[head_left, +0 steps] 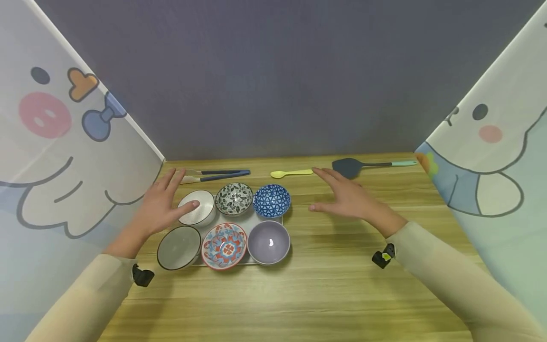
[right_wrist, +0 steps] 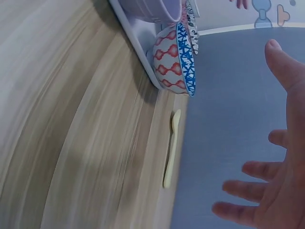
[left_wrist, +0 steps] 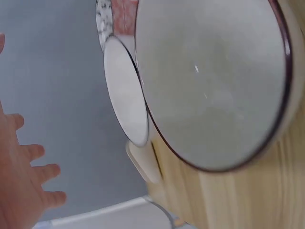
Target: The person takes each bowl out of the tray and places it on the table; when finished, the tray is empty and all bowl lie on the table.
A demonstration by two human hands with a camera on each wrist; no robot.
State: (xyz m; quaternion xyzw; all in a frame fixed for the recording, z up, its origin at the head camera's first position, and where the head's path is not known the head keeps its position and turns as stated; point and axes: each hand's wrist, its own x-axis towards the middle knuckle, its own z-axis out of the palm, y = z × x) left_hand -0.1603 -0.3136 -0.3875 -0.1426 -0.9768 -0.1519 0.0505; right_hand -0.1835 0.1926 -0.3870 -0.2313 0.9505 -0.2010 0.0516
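Several bowls stand in two rows on a white tray (head_left: 250, 221). My left hand (head_left: 158, 207), fingers spread, hovers by the white bowl (head_left: 200, 205) and overlaps its edge in the head view. A grey bowl (left_wrist: 214, 76) with a dark rim is nearest in the left wrist view. The leaf-patterned bowl (head_left: 234, 199), blue patterned bowl (right_wrist: 174, 64), red-and-blue floral bowl (head_left: 224, 246) and lilac bowl (head_left: 268, 242) fill the other spots. My right hand (head_left: 348, 195) is held with fingers extended, right of the blue bowl and close to a yellow spoon (right_wrist: 172, 148). Both hands hold nothing.
Tongs (head_left: 224, 175) with dark blue handles lie at the back left of the wooden table (head_left: 273, 304). A dark turner (head_left: 348, 167) with a mint handle lies at the back right. A grey panel (head_left: 273, 80) rises behind, with cartoon-printed walls on both sides.
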